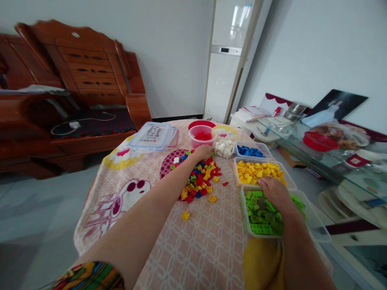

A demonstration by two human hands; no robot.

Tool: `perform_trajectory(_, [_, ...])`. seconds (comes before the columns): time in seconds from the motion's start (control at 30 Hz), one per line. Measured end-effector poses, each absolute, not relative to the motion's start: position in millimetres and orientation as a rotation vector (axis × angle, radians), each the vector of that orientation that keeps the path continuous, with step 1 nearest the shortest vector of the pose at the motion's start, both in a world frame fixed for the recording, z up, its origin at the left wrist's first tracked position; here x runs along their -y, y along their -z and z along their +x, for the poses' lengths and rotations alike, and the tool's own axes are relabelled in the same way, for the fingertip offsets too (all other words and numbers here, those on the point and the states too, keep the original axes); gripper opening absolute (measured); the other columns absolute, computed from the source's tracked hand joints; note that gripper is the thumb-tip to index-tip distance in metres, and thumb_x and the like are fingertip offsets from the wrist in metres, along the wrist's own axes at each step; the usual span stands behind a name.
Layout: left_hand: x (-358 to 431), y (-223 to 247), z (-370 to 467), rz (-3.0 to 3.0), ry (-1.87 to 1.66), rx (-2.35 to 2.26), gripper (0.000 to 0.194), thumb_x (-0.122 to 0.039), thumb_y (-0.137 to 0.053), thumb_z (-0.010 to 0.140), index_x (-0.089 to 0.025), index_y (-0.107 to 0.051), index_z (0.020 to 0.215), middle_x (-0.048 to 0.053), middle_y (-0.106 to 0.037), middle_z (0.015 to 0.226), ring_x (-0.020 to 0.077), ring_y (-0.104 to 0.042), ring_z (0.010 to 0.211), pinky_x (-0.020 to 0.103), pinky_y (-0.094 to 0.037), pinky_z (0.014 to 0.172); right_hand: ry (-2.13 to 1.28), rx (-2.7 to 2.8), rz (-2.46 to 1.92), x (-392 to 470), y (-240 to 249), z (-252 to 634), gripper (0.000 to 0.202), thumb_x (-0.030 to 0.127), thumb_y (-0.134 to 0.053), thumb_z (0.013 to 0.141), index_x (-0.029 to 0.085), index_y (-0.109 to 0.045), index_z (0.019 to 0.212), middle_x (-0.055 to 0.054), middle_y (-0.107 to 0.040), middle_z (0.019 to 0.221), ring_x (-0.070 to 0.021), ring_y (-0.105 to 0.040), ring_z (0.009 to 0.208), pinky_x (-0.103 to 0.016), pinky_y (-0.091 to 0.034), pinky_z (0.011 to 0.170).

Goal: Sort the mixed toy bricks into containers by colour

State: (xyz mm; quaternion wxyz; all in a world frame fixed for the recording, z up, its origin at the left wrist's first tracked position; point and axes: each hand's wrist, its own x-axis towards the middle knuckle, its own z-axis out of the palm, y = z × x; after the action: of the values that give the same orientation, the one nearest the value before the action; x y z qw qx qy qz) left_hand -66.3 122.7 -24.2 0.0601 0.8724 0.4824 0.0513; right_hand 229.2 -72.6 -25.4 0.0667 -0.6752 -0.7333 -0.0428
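Note:
My left hand reaches over the far side of a mixed pile of toy bricks, close to a round pink tub with red bricks in it. Its fingers are closed, and a small green bit shows by their tips; what they hold is unclear. Over the border between a box of yellow bricks and a box of green bricks, my right hand is lowered with its fingers drawn together. Anything in them is hidden. White bricks lie heaped beside a box of blue bricks.
Clear lids are stacked at the table's far left. Loose yellow bricks lie on the patterned tablecloth. A glass shelf stands to the right, a wooden chair behind on the left.

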Motion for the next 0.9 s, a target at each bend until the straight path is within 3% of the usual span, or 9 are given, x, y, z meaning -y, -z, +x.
perform_trajectory(0.2, [-131, 21, -57, 2.537, -0.054, -1.595, 0.035, -0.010, -0.057, 0.081, -0.012, -0.079, 0.108, 0.016, -0.079, 0.106, 0.0263, -0.075, 0.100, 0.031, -0.059, 0.090, 0.142, 2.212, -2.068, 74, 23, 226, 0.037, 0.025, -0.036, 0.103, 0.018, -0.068, 0.085, -0.014, -0.075, 0.096, -0.0238, -0.068, 0.092, -0.033, -0.046, 0.084])
perform_trajectory(0.33, [-114, 19, -65, 2.523, -0.099, -1.604, 0.039, -0.012, -0.053, 0.085, -0.019, -0.078, 0.113, 0.012, -0.079, 0.113, 0.0233, -0.074, 0.103, 0.029, -0.058, 0.089, 0.123, 2.222, -2.052, 75, 20, 224, 0.039, 0.025, -0.035, 0.103, 0.018, -0.068, 0.084, -0.014, -0.075, 0.095, -0.0245, -0.068, 0.092, -0.034, -0.046, 0.083])
perform_trajectory(0.5, [-86, 10, -81, 2.544, -0.206, -1.541, 0.026, -0.019, -0.057, 0.084, -0.020, -0.082, 0.093, 0.009, -0.080, 0.096, 0.0246, -0.073, 0.094, 0.031, -0.057, 0.085, 0.138, 2.183, -2.020, 75, 22, 224, 0.037, 0.025, -0.037, 0.102, 0.021, -0.067, 0.082, -0.013, -0.075, 0.092, -0.0235, -0.067, 0.089, -0.033, -0.047, 0.083])
perform_trajectory(0.57, [-83, 2, -87, 2.517, -0.421, -1.649, 0.029, -0.021, -0.054, 0.088, -0.016, -0.081, 0.097, 0.012, -0.079, 0.095, 0.0263, -0.072, 0.093, 0.034, -0.057, 0.086, 0.137, 2.177, -2.020, 75, 23, 224, 0.037, 0.025, -0.037, 0.102, 0.021, -0.068, 0.083, -0.013, -0.075, 0.094, -0.0231, -0.067, 0.090, -0.033, -0.047, 0.084])
perform_trajectory(0.73, [-100, -8, -96, 2.492, -1.062, -1.759, 0.042, -0.015, -0.050, 0.090, -0.014, -0.070, 0.128, 0.016, -0.068, 0.134, 0.0268, -0.060, 0.127, 0.039, -0.047, 0.110, 0.096, 2.169, -2.046, 75, 23, 223, 0.038, 0.024, -0.037, 0.102, 0.018, -0.071, 0.086, -0.015, -0.075, 0.097, -0.0247, -0.068, 0.092, -0.036, -0.048, 0.086])
perform_trajectory(0.8, [-110, -4, -96, 2.530, -0.972, -1.711, 0.042, -0.017, -0.053, 0.092, -0.016, -0.068, 0.131, 0.016, -0.068, 0.136, 0.0271, -0.058, 0.130, 0.043, -0.039, 0.118, 0.089, 2.169, -2.049, 75, 23, 224, 0.037, 0.024, -0.037, 0.102, 0.018, -0.071, 0.088, -0.015, -0.075, 0.099, -0.0249, -0.068, 0.094, -0.035, -0.047, 0.087])
perform_trajectory(0.9, [-116, 5, -96, 2.548, -0.738, -1.701, 0.038, -0.020, -0.046, 0.098, -0.018, -0.072, 0.126, 0.014, -0.075, 0.124, 0.0273, -0.067, 0.119, 0.054, -0.031, 0.121, 0.113, 2.169, -2.036, 76, 23, 225, 0.037, 0.025, -0.038, 0.103, 0.017, -0.071, 0.088, -0.014, -0.075, 0.099, -0.0243, -0.068, 0.095, -0.034, -0.046, 0.087])
